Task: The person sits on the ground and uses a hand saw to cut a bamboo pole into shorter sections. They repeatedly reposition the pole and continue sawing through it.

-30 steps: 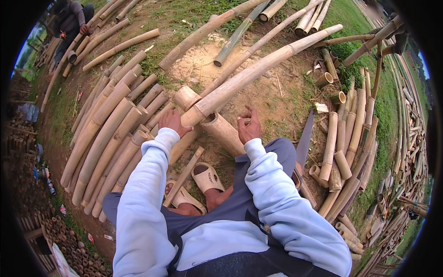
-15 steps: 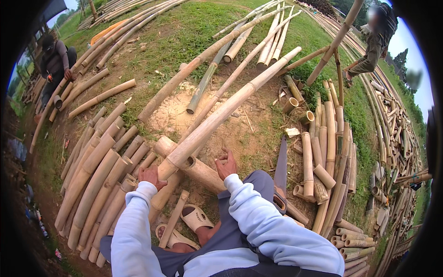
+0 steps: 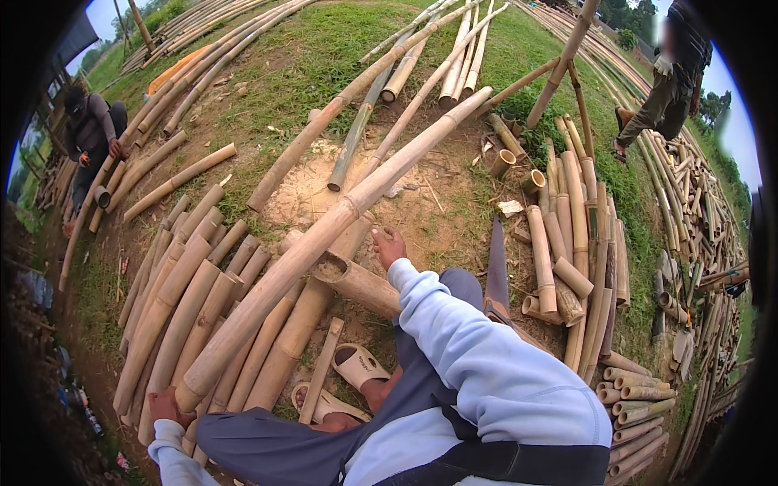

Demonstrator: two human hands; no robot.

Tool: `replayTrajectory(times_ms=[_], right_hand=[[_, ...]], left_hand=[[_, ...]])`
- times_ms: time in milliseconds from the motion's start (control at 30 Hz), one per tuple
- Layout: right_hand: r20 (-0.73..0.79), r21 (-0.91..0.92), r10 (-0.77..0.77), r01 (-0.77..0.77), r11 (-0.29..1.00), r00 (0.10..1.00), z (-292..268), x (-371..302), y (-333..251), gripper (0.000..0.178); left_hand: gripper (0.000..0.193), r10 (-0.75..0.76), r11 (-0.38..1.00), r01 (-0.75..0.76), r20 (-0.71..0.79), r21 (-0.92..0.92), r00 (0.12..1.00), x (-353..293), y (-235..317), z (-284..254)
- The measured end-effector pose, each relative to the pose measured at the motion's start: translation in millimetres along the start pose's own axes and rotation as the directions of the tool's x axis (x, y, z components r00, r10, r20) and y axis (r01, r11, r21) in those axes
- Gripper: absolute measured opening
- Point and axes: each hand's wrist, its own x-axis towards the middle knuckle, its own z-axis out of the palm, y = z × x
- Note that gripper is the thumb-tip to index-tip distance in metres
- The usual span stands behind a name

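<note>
A long bamboo pole (image 3: pixel 284 279) slants from the lower left to the upper middle. My left hand (image 3: pixel 170 407) grips its near end at the lower left. Under it, a shorter, thicker bamboo piece (image 3: pixel 361 287) with a cut hollow end juts out beside my knee, and another bamboo length (image 3: pixel 304 324) lies below. My right hand (image 3: pixel 390 246) is just right of the pole, apart from it and holding nothing, its fingers loosely bent and apart. A handsaw (image 3: pixel 497 263) leans by my right thigh, blade up, its handle partly hidden.
Cut bamboo lengths (image 3: pixel 174 316) lie stacked at my left, with more pieces (image 3: pixel 579 243) at my right. Sawdust (image 3: pixel 304 190) covers the ground ahead. One person (image 3: pixel 93 134) handles poles at far left; another (image 3: pixel 668 81) stands at far right. A bamboo strip (image 3: pixel 322 368) rests by my sandals.
The bamboo pole has slid toward me and to the lower left, with my left hand on its end. My right hand has shifted slightly up and left. The person at far right has come nearer.
</note>
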Motion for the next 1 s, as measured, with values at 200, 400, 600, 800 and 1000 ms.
replayTrajectory(times_ms=[200,400,600,800,1000], right_hand=[[0.114,-0.066,0.366,-0.36,0.931,0.924,67,3,-64,0.118],[-0.01,-0.235,0.368,-0.36,0.903,0.93,51,31,-40,0.113],[-0.061,-0.101,0.284,-0.289,0.952,0.957,59,78,1,0.09],[-0.101,-0.169,0.31,-0.323,0.931,0.946,52,34,-13,0.089],[-0.065,0.173,0.203,-0.189,0.967,0.977,59,-71,-57,0.085]], left_hand=[[0.03,-0.095,0.995,0.095,0.045,0.009,0.994,-128,-110,189],[0.025,-0.045,0.995,0.051,-0.066,0.088,0.997,-136,-78,233],[0.02,-0.315,0.879,0.349,0.154,-0.324,0.937,-120,-58,243],[0.025,-0.153,0.988,0.152,0.02,0.019,0.988,-156,-44,236],[0.031,-0.398,0.914,0.404,0.127,-0.025,0.908,-181,-66,229]])
